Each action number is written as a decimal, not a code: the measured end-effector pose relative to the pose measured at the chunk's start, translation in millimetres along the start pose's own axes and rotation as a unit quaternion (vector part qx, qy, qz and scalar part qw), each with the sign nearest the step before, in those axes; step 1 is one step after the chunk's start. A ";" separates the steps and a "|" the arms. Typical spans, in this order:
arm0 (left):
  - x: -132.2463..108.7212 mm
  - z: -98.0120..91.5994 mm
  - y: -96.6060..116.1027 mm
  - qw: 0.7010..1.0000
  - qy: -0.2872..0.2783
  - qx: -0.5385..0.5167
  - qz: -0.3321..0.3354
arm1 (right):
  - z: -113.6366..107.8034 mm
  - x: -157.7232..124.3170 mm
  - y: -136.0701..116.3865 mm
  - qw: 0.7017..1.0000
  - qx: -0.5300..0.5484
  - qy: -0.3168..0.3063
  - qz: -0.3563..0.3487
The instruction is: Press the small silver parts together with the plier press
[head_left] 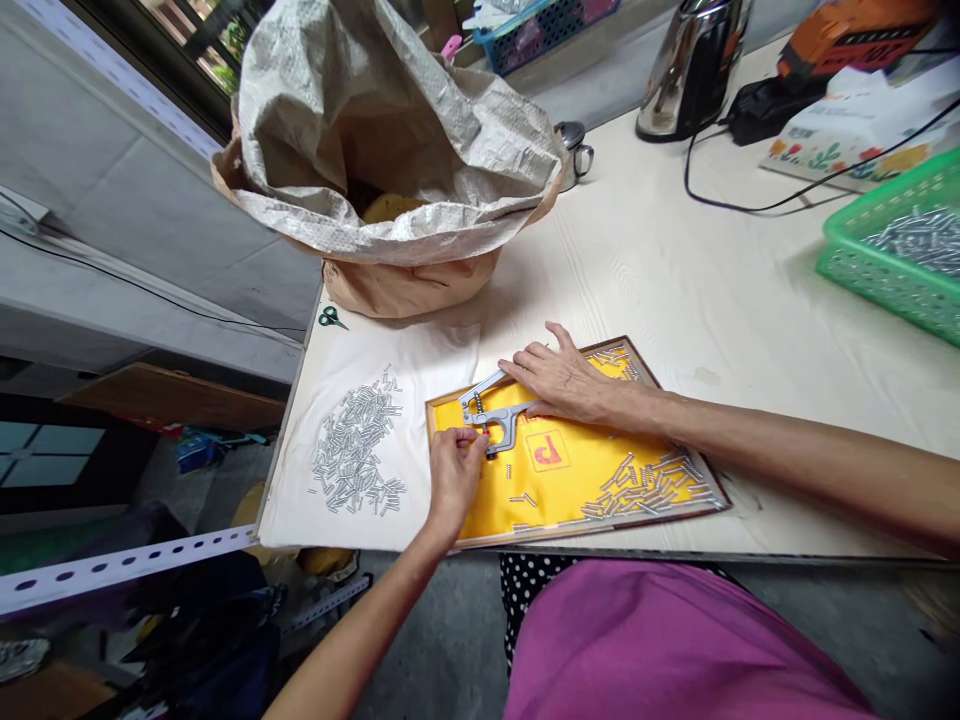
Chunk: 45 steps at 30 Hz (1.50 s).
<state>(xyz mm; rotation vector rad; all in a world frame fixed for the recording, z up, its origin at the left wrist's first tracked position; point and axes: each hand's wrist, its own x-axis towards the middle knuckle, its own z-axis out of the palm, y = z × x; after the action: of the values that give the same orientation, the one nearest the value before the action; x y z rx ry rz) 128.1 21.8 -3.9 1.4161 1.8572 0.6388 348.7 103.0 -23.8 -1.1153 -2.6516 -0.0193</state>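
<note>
Grey snap-fastener pliers [511, 424], with a small coil spring and a red part by the jaw, are held above a shallow brown-rimmed tray [705, 462] with a yellow lining. My right hand [559, 378] is closed around the handles, its index finger lifted. At the jaw, my left hand [457, 470] pinches close to the red part; whatever its fingertips hold is too small to make out. Small metal springs [637, 490] lie scattered over the tray, most along its near right side. Left of the tray, a heap of small metal pieces [356, 445] rests on white cloth.
A large woven sack [412, 285], opened wide, stands behind the tray. Green-handled scissors [330, 317] lie near the table's left edge. To the right is a green basket [885, 290] of metal pieces. A kettle [686, 75] and black cable [757, 208] are at the back.
</note>
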 end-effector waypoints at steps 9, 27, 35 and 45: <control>23.0 25.8 31.3 0.886 0.005 0.307 0.348 | 0.4 -8.2 -15.5 0.999 0.026 0.027 0.000; 31.3 28.9 43.0 0.870 -0.036 0.375 0.318 | 4.1 -28.0 -22.6 0.998 0.024 -0.017 0.049; 58.9 20.6 37.7 0.905 -0.048 0.272 0.325 | 9.8 -42.4 -26.5 0.998 -0.040 0.040 0.007; 58.5 21.8 26.2 0.936 0.050 0.188 0.295 | 23.3 -61.1 -45.6 0.998 0.029 0.053 0.001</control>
<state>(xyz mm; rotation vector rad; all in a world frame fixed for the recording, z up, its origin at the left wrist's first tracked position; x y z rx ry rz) 152.1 84.6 -12.1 2.2748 1.6791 0.6650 352.0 30.7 -57.2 -1.0681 -2.5418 -0.0018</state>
